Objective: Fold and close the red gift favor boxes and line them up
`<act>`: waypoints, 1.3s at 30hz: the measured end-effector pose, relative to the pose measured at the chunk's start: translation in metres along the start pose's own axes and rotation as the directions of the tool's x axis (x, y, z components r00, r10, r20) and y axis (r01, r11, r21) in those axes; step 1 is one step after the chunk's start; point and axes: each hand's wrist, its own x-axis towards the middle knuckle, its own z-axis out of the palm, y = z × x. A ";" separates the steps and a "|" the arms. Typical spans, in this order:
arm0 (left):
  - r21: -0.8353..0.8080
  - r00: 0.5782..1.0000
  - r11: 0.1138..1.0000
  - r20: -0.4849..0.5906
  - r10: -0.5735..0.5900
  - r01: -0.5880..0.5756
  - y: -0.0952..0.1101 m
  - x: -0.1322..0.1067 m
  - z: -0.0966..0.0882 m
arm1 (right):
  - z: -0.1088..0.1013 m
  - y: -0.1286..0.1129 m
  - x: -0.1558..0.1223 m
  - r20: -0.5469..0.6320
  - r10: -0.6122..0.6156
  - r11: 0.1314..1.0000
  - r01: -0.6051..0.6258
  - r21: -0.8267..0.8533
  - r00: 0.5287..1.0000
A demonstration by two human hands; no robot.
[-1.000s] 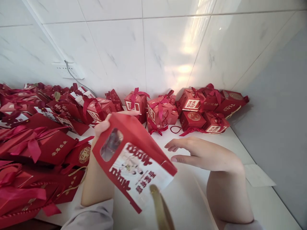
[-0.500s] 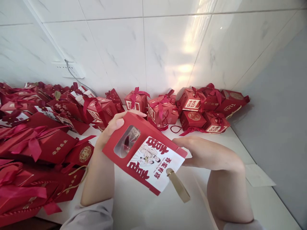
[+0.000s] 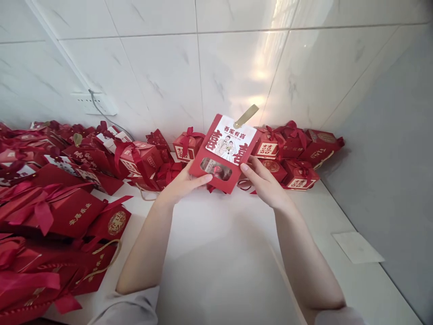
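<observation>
Left to right, against half a second ago: my left hand (image 3: 182, 183) grips the lower left edge of the red box (image 3: 233, 174), thumb on its face; the box now stands farther out, between both hands in front of the wall, turned so its oval window (image 3: 216, 169) faces down toward me and its gold tab (image 3: 246, 116) points up. My right hand (image 3: 265, 180), formerly at the tab end, now grips the right edge, thumb on the front.

Obscured: the pile of red boxes (image 3: 79, 210) is cut off at the left of view; my left fingers are mostly behind the held box, which also covers part of the row behind; the window's contents are hard to identify.

Edges: the pile bounds my left forearm; open room lies between my forearms over the white counter (image 3: 209, 253); on the right the counter ends at a grey panel (image 3: 382, 158).
</observation>
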 end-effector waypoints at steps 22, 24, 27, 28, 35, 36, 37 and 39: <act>0.523 0.947 0.821 0.314 0.065 -0.230 0.013 -0.009 -0.005 | -0.005 -0.002 -0.010 0.247 0.011 0.812 0.136 -0.568 0.969; 0.554 0.954 0.795 0.281 0.103 -0.248 0.008 -0.006 -0.004 | -0.002 -0.003 -0.009 0.244 0.003 0.829 0.134 -0.543 0.970; 0.571 0.960 0.782 0.252 0.122 -0.249 0.001 0.001 -0.003 | 0.005 0.000 -0.005 0.208 -0.102 0.847 0.194 -0.495 0.973; 0.575 0.960 0.780 0.253 0.118 -0.247 0.000 0.003 -0.003 | 0.008 0.002 -0.003 0.199 -0.144 0.845 0.225 -0.485 0.969; 0.615 0.963 0.753 0.251 0.098 -0.237 -0.005 0.005 0.001 | 0.025 0.008 0.002 0.060 -0.258 0.918 0.264 -0.296 0.964; 0.625 0.963 0.745 0.253 0.089 -0.233 -0.005 0.005 0.001 | 0.025 0.008 0.002 0.093 -0.288 0.909 0.303 -0.286 0.953; 0.634 0.963 0.739 0.256 0.080 -0.229 -0.005 0.006 0.002 | 0.023 0.007 0.001 0.140 -0.318 0.890 0.346 -0.297 0.938; 0.644 0.961 0.729 0.267 0.071 -0.233 -0.005 0.006 0.004 | 0.014 0.005 0.000 0.209 -0.344 0.838 0.400 -0.372 0.915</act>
